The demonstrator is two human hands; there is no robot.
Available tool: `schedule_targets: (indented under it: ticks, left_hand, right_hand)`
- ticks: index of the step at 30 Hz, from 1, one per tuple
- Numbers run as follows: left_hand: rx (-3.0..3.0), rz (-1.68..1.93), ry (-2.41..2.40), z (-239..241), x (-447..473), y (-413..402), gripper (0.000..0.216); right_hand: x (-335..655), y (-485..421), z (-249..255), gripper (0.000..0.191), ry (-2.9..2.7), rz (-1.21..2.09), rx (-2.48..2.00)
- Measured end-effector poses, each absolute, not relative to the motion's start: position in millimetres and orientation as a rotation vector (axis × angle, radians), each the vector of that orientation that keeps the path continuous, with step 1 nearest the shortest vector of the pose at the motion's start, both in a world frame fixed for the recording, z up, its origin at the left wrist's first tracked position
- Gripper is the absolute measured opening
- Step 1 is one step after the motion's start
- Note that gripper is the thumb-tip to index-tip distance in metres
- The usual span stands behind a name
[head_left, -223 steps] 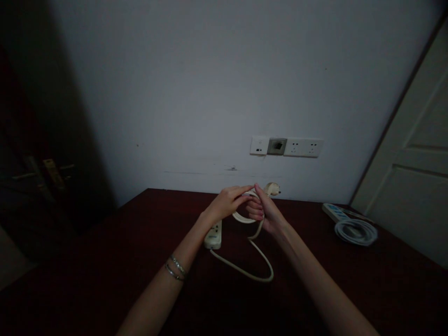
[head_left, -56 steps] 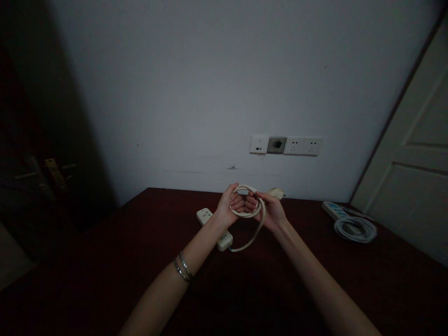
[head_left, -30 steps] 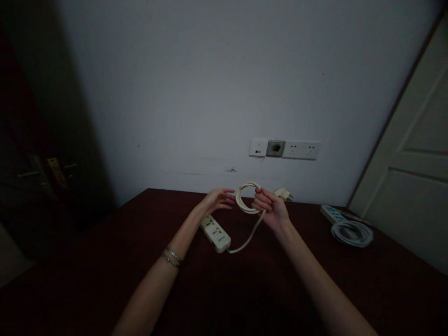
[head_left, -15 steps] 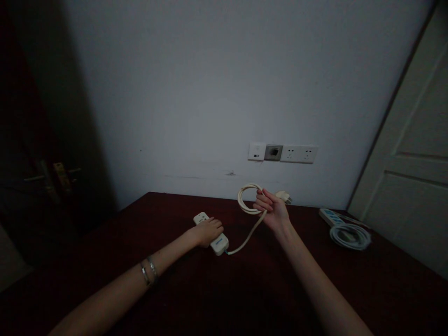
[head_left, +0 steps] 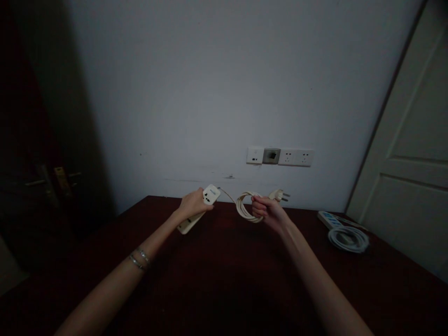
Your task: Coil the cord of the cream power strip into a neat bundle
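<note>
My left hand point(head_left: 193, 205) is closed around the middle of a white power strip point(head_left: 212, 194), which is tilted with its cord end up and to the right. Its sockets show on both sides of my fingers. From that end a cream cord runs across to a coil point(head_left: 242, 211). My right hand point(head_left: 268, 211) is closed on the coiled cord, with the loops hanging to the left of my fingers. The plug point(head_left: 279, 195) sticks out just beyond my right hand, its prongs pointing right.
A second power strip point(head_left: 328, 219) lies on the dark red table point(head_left: 224, 280) at the right, beside its coiled grey cable point(head_left: 348, 239). Wall sockets point(head_left: 296, 157) sit above the table's back edge. A pale door point(head_left: 413, 163) stands at the right, and a dark door with a handle point(head_left: 63, 179) at the left.
My left hand has lifted the power strip off the table and turned it, so the cord end now points up and right. My right hand still holds the coil, slightly lower.
</note>
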State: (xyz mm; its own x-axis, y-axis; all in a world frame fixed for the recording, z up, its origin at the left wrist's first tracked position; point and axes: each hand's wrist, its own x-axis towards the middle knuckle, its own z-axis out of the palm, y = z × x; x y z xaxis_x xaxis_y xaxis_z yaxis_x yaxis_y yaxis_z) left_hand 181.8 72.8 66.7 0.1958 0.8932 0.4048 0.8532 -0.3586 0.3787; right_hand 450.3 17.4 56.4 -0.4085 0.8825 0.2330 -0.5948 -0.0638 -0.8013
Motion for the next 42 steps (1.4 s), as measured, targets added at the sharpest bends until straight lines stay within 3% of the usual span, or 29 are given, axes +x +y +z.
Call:
schedule_targets:
  ticks: [6,14,20,31,33,39,42]
  left_hand:
    - [2.057,1.094,1.43,72,218,57,0.04]
    - [1.962,1.208,1.379,64,264,17,0.058]
    - [1.996,1.142,1.379,60,289,-8,0.058]
    - [2.098,1.025,1.317,61,300,-31,0.061]
    - [2.14,0.991,1.312,60,300,-34,0.064]
    - [2.271,0.893,1.413,60,304,-45,0.072]
    - [2.312,0.851,1.405,59,303,-43,0.07]
  right_hand:
    - [440,29,42,0.014,-1.058,1.612,-0.481]
    - [427,40,26,0.016,-0.97,1.496,-0.484]
    - [426,42,23,0.01,-0.818,1.377,-0.429]
    - [439,29,36,0.004,-0.823,1.649,-0.443]
    - [438,24,41,0.009,-0.824,1.682,-0.442]
    - [435,11,51,0.048,-0.687,1.738,-0.488]
    - [438,10,51,0.038,-0.72,1.688,-0.521]
